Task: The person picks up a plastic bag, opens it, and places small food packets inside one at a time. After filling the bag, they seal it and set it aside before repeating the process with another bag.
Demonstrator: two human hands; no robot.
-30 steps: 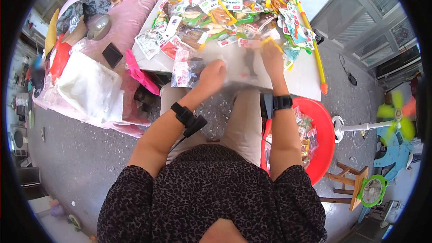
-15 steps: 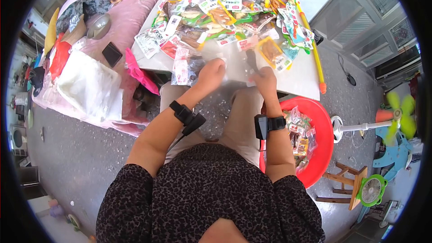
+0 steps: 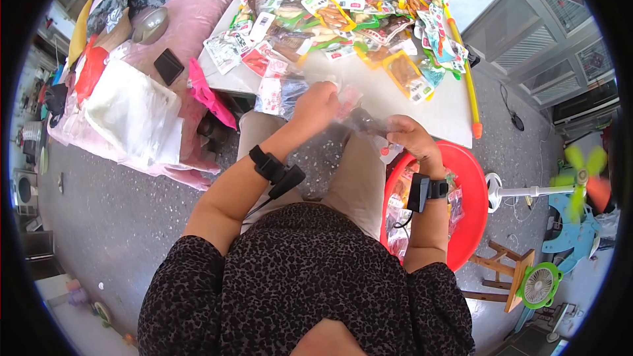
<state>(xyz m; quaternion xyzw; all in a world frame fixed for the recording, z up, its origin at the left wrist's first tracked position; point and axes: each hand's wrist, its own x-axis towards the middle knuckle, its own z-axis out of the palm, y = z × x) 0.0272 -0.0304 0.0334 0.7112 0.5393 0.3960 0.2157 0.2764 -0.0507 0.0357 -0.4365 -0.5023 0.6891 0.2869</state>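
My right hand (image 3: 417, 137) pinches the right end of a clear plastic packet (image 3: 364, 121) with dark contents and red print, held over the table's front edge. My left hand (image 3: 315, 108) is closed at the packet's other end. Its fingertips are turned away and blurred, so what they grip is hidden. Another clear bag (image 3: 279, 92) with dark contents and pale print lies just left of my left hand. Beyond both hands, a heap of food packets (image 3: 336, 16) covers the back of the white table (image 3: 448, 115). A yellow-edged packet (image 3: 407, 76) lies nearest my right hand.
Below my right forearm stands a red basin (image 3: 476, 224) holding several packets. A yellow pole (image 3: 469, 86) runs along the table's right edge. To the left, a pink-covered bed (image 3: 198, 20) bears a white plastic sheet (image 3: 132, 115). Fans and a wooden stool (image 3: 521, 277) stand at right.
My right hand has moved right and turned, and the clear packet with dark contents now stretches between my hands. My left hand has stayed nearly in place. The view has shifted slightly.
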